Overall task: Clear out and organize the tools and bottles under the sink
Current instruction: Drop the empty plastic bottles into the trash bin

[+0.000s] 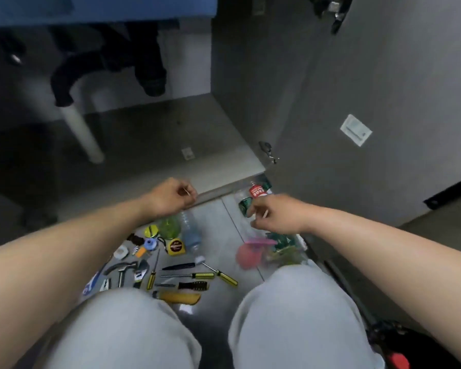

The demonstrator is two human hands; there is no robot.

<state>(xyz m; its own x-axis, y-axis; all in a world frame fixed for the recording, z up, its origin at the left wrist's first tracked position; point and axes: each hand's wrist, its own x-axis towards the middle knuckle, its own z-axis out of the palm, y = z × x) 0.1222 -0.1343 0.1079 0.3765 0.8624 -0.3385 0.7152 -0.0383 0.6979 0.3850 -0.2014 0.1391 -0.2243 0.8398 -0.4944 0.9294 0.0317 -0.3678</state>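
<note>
Tools lie in rows on the floor (216, 233) between the person's knees: a hammer (123, 270), a tape measure (176, 246) and screwdrivers (201, 275), with a green bottle (168, 226) and a clear bottle (192, 235) just behind them. The left hand (171, 196) hovers at the front edge of the cabinet (157, 134), fingers curled, with a thin pale sliver at its knuckles; whether the sliver is pinched cannot be told. The right hand (276, 215), fingers loosely curled and its hold equally unclear, hangs over more bottles (256, 191) lying beside the open door (357, 75).

Tools (197, 275) spread flat, bottles (192, 235) alongside
</note>
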